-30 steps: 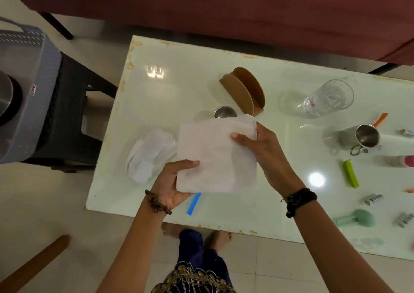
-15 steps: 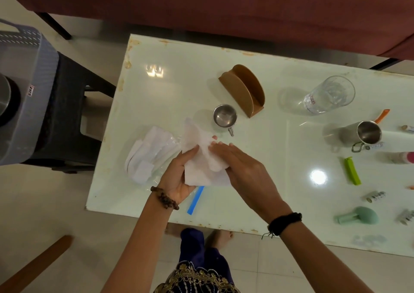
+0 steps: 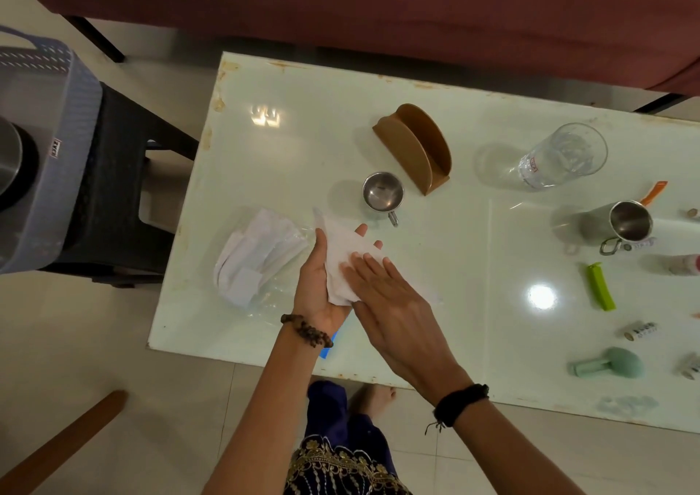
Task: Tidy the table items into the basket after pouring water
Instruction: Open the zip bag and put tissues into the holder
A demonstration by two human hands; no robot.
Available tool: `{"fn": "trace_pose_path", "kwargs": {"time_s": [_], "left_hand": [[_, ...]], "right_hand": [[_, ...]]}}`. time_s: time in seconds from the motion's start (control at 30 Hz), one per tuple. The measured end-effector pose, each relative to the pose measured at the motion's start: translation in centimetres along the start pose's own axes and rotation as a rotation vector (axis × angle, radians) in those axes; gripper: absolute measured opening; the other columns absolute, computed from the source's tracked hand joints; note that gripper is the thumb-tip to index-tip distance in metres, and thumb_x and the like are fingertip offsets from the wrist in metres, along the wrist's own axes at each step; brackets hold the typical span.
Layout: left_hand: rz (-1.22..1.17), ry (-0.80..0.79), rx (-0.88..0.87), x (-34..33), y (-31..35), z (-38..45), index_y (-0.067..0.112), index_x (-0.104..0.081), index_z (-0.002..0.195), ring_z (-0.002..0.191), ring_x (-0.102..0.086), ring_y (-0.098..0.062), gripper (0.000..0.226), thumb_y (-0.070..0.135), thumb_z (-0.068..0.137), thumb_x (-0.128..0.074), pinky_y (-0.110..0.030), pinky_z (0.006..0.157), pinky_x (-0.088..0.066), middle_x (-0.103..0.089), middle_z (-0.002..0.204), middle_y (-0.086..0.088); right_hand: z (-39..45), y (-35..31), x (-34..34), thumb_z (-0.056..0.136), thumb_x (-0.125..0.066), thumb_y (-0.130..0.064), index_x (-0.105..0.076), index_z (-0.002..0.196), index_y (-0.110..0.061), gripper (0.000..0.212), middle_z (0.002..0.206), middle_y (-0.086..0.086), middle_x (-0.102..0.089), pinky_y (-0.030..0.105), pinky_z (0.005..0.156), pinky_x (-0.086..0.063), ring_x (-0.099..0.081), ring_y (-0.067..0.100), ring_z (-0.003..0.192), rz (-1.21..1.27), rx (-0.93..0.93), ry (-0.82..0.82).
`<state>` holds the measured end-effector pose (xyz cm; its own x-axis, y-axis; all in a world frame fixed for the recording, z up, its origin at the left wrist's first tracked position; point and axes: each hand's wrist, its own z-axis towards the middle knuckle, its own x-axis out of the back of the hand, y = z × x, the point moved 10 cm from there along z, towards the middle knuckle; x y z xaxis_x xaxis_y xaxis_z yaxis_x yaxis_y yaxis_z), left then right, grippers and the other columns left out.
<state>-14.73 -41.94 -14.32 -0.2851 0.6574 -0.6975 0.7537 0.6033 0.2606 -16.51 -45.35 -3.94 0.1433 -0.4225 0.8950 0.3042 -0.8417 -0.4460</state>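
White napkin (image 3: 346,256) folded, lying in the upturned palm of the left hand (image 3: 322,286), above the near left part of the white table (image 3: 288,146). Left fingers nearly straight beneath it, thumb up along its left edge. Right hand (image 3: 390,301) flat on top, fingers straight, pressing the napkin down. Just left, a clear bag of napkins (image 3: 257,256) on the table. Beyond, a small steel cup (image 3: 382,193) beside an empty brown napkin holder (image 3: 416,146). Well off left, a grey basket (image 3: 49,146) on a black stool (image 3: 113,176).
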Motion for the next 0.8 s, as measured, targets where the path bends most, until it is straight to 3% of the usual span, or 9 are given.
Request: {"fn": "trace_pose_path", "kwargs": {"time_s": [0.27,0.33,0.4,0.5,0.6,0.67,0.7,0.73,0.8], "left_hand": [[-0.036,0.049,-0.013,0.6,-1.0,0.4,0.018,-0.041,0.132,0.111,-0.052,-0.023,0.065,0.059,0.09,-0.013,-0.036,0.092,-0.049,-0.054,0.123,-0.011],[-0.021,0.068,-0.009,0.7,-1.2,0.4,0.017,-0.042,0.131,0.114,-0.049,-0.025,0.066,0.06,0.09,-0.014,-0.041,0.1,-0.038,-0.051,0.127,-0.011],[-0.008,0.088,-0.008,0.7,-1.2,0.4,0.016,-0.041,0.134,0.115,-0.048,-0.026,0.068,0.061,0.089,-0.015,-0.042,0.102,-0.034,-0.047,0.133,-0.013],[-0.017,0.13,-0.037,1.0,-0.7,0.5,0.016,-0.043,0.134,0.103,-0.053,-0.021,0.069,0.062,0.089,-0.019,-0.037,0.093,-0.043,-0.053,0.12,-0.012],[-0.034,0.175,-0.103,1.4,-0.3,0.5,0.021,-0.053,0.119,0.089,-0.054,-0.019,0.064,0.065,0.087,-0.019,-0.034,0.075,-0.048,-0.057,0.1,-0.003],[-0.068,0.149,-0.124,1.1,-0.2,0.4,0.022,-0.054,0.114,0.08,-0.053,-0.016,0.066,0.069,0.085,-0.017,-0.029,0.068,-0.043,-0.056,0.092,0.0],[-0.082,0.133,-0.131,0.9,-0.3,0.5,0.022,-0.053,0.114,0.08,-0.054,-0.016,0.067,0.07,0.084,-0.017,-0.028,0.069,-0.043,-0.057,0.094,0.0],[-0.085,0.129,-0.142,0.9,-0.3,0.6,0.022,-0.051,0.117,0.087,-0.056,-0.018,0.065,0.068,0.085,-0.018,-0.03,0.075,-0.044,-0.058,0.102,-0.002],[-0.06,0.142,-0.161,1.2,-0.1,0.6,0.021,-0.047,0.126,0.108,-0.054,-0.025,0.059,0.061,0.088,-0.026,-0.039,0.093,-0.043,-0.057,0.118,-0.005]], "right_hand": [[-0.1,0.1,-0.6,0.093,-0.038,-0.022,-0.061,0.119,0.0,0.041,0.122,0.019,-0.063,0.05,0.092,-0.049,-0.06,0.033,0.113,0.004,-0.035,-0.034],[-0.1,0.3,-1.2,0.093,-0.044,-0.02,-0.059,0.122,0.001,0.039,0.126,0.02,-0.06,0.052,0.095,-0.047,-0.057,0.034,0.117,0.029,-0.046,-0.072],[-0.3,0.7,-2.1,0.096,-0.047,-0.023,-0.049,0.133,-0.002,0.042,0.14,0.016,-0.048,0.043,0.11,-0.033,-0.044,0.029,0.131,0.129,-0.074,-0.134],[-0.8,1.4,-3.2,0.098,-0.04,-0.038,-0.024,0.146,-0.014,0.056,0.153,-0.003,-0.018,0.02,0.117,-0.008,-0.015,0.006,0.142,0.298,-0.11,-0.239],[-1.4,2.9,-3.5,0.097,-0.037,-0.041,-0.022,0.147,-0.025,0.054,0.152,-0.014,-0.022,0.013,0.109,-0.02,-0.023,-0.002,0.137,0.462,-0.25,-0.247],[-1.3,3.6,-3.6,0.1,-0.035,-0.035,-0.043,0.136,-0.026,0.038,0.137,-0.012,-0.051,0.019,0.096,-0.041,-0.051,0.001,0.116,0.569,-0.332,-0.24],[-1.3,4.1,-3.4,0.1,-0.036,-0.031,-0.058,0.115,-0.023,0.028,0.108,-0.015,-0.065,0.019,0.078,-0.046,-0.058,0.002,0.089,0.664,-0.382,-0.199],[-1.4,4.8,-3.1,0.101,-0.037,-0.026,-0.06,0.089,-0.017,0.027,0.076,-0.017,-0.063,0.017,0.062,-0.04,-0.051,0.001,0.065,0.79,-0.456,-0.13],[-1.7,6.9,-2.6,0.099,-0.041,-0.019,-0.054,0.069,-0.003,0.036,0.058,-0.008,-0.051,0.012,0.055,-0.03,-0.041,0.001,0.06,1.05,-0.643,0.034]]}}
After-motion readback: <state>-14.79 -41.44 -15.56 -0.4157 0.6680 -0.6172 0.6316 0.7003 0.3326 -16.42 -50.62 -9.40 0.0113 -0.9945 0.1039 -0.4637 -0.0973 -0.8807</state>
